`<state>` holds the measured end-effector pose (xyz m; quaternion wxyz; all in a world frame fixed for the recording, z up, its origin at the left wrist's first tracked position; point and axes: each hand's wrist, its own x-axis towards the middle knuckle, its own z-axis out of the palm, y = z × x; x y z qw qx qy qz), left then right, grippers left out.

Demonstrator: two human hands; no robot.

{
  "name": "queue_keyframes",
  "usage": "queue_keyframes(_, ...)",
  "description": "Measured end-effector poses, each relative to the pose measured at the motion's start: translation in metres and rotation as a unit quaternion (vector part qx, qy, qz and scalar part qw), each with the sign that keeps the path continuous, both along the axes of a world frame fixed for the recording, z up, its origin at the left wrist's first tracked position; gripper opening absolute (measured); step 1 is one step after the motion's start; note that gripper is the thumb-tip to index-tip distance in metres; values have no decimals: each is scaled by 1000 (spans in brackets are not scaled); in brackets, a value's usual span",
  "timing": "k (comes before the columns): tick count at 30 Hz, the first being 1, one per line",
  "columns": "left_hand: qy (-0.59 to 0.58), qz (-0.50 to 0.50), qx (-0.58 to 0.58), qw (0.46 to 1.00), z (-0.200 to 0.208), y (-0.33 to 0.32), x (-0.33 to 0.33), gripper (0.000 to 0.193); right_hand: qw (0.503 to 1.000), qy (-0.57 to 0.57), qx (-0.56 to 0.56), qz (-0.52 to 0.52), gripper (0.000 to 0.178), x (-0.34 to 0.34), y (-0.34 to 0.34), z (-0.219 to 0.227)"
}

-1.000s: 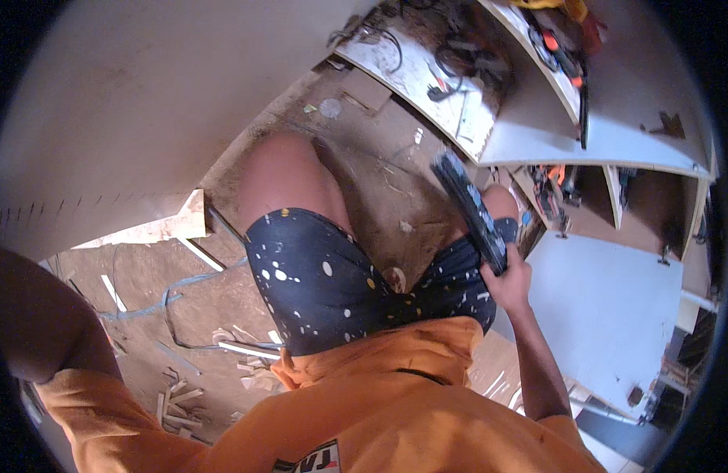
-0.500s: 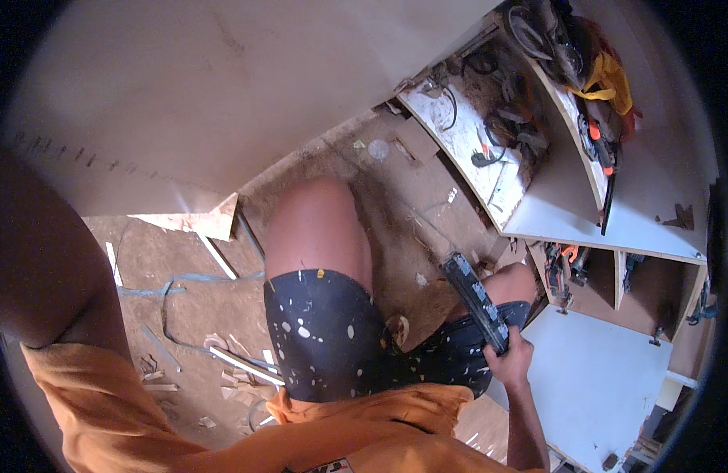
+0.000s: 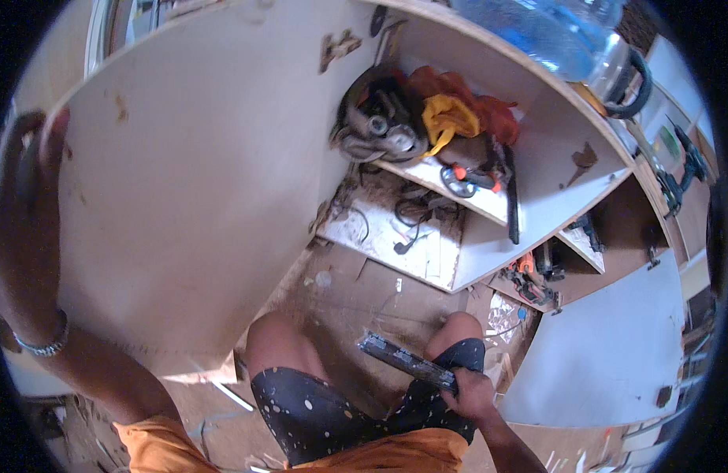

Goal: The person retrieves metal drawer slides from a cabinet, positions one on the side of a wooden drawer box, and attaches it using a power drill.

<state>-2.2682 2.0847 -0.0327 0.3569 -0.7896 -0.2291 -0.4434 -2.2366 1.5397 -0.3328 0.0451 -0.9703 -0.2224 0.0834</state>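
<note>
My left hand (image 3: 35,162) is raised at the far left, its fingers bent round the outer edge of a large white cabinet door (image 3: 191,173), which stands swung out. Low at the right, my right hand (image 3: 470,392) is closed round one end of a dark, narrow bar-shaped tool (image 3: 407,362) with worn pale patches. The tool points left and slightly up, over my lap. What kind of tool it is does not show clearly.
The cabinet's shelf (image 3: 486,211) holds dusty power tools (image 3: 384,130), a yellow cloth (image 3: 449,122) and cords. A large clear blue water bottle (image 3: 537,35) lies on top. A second white door (image 3: 596,355) hangs open at the right. Scraps litter the floor.
The view has lifted toward the cabinet, and my left hand has come into sight at the door's edge. The dark tool has turned from steep to nearly level, still in my right hand.
</note>
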Motion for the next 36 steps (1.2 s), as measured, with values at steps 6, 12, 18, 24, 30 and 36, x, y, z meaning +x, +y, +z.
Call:
queue_keyframes(6, -40, 55, -76, 995, -6, -2, -9, 26, 998, -29, 56, -6, 52, -3, 4, -4)
queue_keyframes(12, -60, 22, -32, 997, -4, 8, -7, 29, 993, -10, 102, -58, 50, 9, 5, -8)
queue_keyframes(18, -59, 58, -61, 995, -6, -1, -1, 32, 996, 9, 59, -66, 50, 21, 5, -16)
queue_keyframes(24, -60, 37, -22, 997, -1, -4, -3, 35, 997, 12, 70, -14, 46, 31, 5, -24)
queue_keyframes(30, -89, 39, -91, 991, -9, 16, 1, 44, 996, -22, 83, 7, 46, 31, 9, -22)
queue_keyframes(36, -64, 106, -160, 979, -7, 30, -2, 45, 991, -45, 118, 50, 49, 38, 8, -25)
